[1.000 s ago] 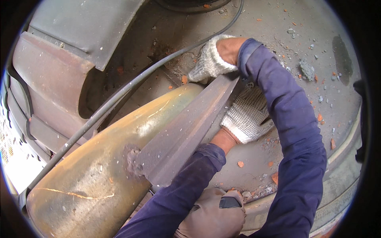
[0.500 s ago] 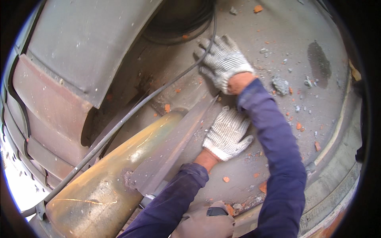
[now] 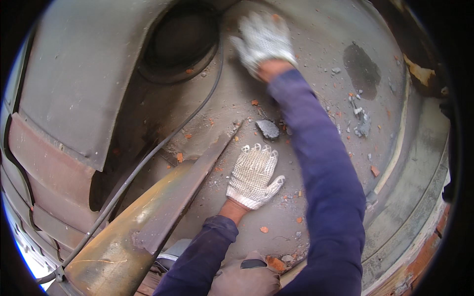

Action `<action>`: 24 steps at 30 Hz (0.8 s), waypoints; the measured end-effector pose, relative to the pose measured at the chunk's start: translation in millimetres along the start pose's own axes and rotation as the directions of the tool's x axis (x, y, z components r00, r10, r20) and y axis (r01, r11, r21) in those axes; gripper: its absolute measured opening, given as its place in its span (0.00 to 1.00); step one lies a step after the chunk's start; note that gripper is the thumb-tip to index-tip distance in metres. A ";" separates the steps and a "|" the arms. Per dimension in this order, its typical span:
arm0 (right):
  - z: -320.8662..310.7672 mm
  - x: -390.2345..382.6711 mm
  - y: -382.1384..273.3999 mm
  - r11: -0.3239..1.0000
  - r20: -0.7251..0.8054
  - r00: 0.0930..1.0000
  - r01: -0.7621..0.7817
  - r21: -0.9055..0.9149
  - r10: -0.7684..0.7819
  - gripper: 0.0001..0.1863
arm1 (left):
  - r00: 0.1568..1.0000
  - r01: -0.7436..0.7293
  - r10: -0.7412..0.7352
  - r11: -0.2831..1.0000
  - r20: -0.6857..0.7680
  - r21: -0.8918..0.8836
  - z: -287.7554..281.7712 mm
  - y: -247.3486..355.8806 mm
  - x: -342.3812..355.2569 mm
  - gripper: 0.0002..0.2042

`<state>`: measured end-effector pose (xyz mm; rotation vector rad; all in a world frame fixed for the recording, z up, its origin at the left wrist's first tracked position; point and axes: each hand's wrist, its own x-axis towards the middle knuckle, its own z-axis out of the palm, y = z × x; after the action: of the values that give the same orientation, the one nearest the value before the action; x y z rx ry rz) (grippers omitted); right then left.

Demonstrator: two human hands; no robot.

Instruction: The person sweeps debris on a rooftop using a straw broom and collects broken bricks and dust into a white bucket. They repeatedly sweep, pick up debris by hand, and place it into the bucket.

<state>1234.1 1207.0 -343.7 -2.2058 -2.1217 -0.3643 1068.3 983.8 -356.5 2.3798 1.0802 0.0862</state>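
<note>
My left hand (image 3: 254, 175), in a white knitted glove with a dotted grip pattern, lies palm down on the dusty grey surface (image 3: 276, 227), fingers spread and holding nothing. Just beyond its fingertips is a dark grey stone chunk (image 3: 267, 129). Farther off, my right hand (image 3: 266, 39), gloved too and smeared by motion, reaches over the surface with fingers outstretched and thumb apart. Nothing shows in its grasp; an orange fragment (image 3: 276, 18) appears at its fingertips. Left of it runs a black cable (image 3: 210, 93), apart from the hand.
Coiled cable (image 3: 180, 44) lies in the dark far-left area. A rusty yellowish pipe (image 3: 118, 251) with a welded metal angle bar (image 3: 185, 197) slants along the left, beside overlapping roof tiles (image 3: 54, 163). Debris (image 3: 363, 123), a dark stain (image 3: 361, 71) and a curved ledge (image 3: 410, 187) are to the right.
My right hand has left the cable and moved farther away. My left hand now lies flatter with its fingers spread. The grey chunk shows ahead of it, and the view has shifted.
</note>
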 end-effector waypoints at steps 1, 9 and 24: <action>9.9 24.3 -7.6 0.994 -0.058 0.998 0.015 0.108 -0.009 0.33 | 0.999 0.006 -0.007 1.000 0.041 0.018 -0.8 0.6 0.4 0.33; 48.3 -6.7 89.1 0.932 0.224 0.925 -0.340 0.125 0.308 0.31 | 0.999 -0.009 0.009 1.000 -0.031 -0.010 2.0 0.0 -1.6 0.32; -31.2 -171.7 40.3 0.888 -0.128 0.992 0.042 0.457 0.019 0.21 | 0.994 -0.024 0.029 0.998 -0.103 0.056 6.1 2.7 -1.0 0.32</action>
<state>1265.7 1030.7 -344.6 -1.8456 -1.9071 0.0051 1071.1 979.0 -360.4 2.4624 1.1119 0.1944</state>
